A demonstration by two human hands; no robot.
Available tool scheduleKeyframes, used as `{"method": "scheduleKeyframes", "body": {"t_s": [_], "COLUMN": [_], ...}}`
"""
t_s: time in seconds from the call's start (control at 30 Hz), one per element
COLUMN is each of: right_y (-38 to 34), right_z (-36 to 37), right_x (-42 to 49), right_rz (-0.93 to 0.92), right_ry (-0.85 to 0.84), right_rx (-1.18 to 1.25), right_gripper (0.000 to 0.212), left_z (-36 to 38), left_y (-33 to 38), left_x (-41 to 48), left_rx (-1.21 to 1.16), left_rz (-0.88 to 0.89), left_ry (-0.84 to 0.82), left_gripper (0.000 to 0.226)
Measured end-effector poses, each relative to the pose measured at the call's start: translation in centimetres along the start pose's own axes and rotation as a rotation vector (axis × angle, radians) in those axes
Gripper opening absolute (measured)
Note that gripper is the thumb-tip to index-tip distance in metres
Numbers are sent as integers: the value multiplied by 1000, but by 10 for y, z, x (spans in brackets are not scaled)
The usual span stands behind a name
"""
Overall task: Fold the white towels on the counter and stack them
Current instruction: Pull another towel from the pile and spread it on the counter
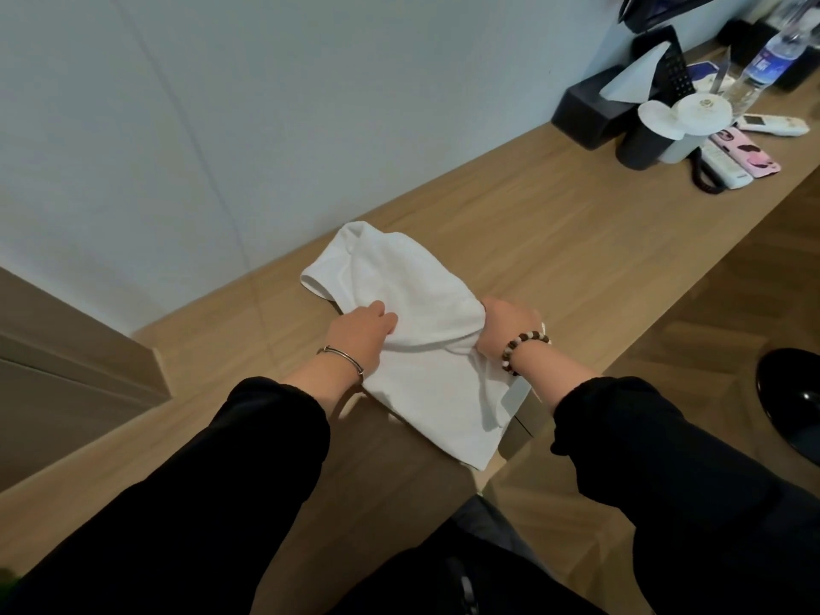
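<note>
A white towel [417, 304] lay in the middle of the frame on a wooden counter [554, 224]. Its far end was flat near the wall. Its near end reached the counter's front edge. The left hand [361, 335] held the towel's left side, with fingers curled into the cloth. The right hand [506, 328] was closed tight round a bunched-up part on the right side. The left wrist wore a thin silver bangle [341, 358] and the right wrist wore a bead bracelet [519, 350]. In the upper right of the frame stood a black tissue box [585, 113], a dark cup [643, 144] and a water bottle [763, 64].
</note>
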State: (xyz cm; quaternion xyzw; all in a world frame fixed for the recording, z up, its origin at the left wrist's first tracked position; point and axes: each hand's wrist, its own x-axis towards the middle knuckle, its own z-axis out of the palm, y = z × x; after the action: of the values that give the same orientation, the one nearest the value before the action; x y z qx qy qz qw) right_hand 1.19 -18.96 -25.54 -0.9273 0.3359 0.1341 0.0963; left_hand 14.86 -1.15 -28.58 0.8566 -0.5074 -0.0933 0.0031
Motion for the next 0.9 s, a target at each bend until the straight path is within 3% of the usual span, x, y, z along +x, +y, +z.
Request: {"method": "scheduleKeyframes", "body": {"t_s": [0.13,0.23,0.33,0.47,0.53,0.6,0.7,0.8,0.9], "right_y": [-2,0,-3,-8,-10,-9,-7,-10,-24], "right_z": [-15,-28,-40,-44,-46,-49,-56,-71,-102], "right_x": [4,4,2,6,8,12,16,20,28], "right_rz": [-17,-20,20,188,216,185,105,91,20], "right_ry": [-17,-142,-182,-205,-245,-184,168,413,616], "right_rx": [-11,315,731,1266,1339,1100,714,594,645], "right_gripper": [21,31,27,30,36,43,32,24,20], "left_z": [-7,-13,-21,-14,-13,-17,-47,-83,-129], "left_y": [-7,-11,-3,10,11,3,-13,-24,-24], "left_x": [5,13,20,12,12,17,17,18,23], "left_rx": [-193,-729,-1241,-1663,-1623,-1499,-1346,-1023,-837], "left_rz": [-178,-555,-890,-890,-848,-823,-716,-579,-494], "left_ry": [188,381,247,-19,-54,97,456,621,774], "left_gripper": [22,11,46,72,60,47,38,35,39]}}
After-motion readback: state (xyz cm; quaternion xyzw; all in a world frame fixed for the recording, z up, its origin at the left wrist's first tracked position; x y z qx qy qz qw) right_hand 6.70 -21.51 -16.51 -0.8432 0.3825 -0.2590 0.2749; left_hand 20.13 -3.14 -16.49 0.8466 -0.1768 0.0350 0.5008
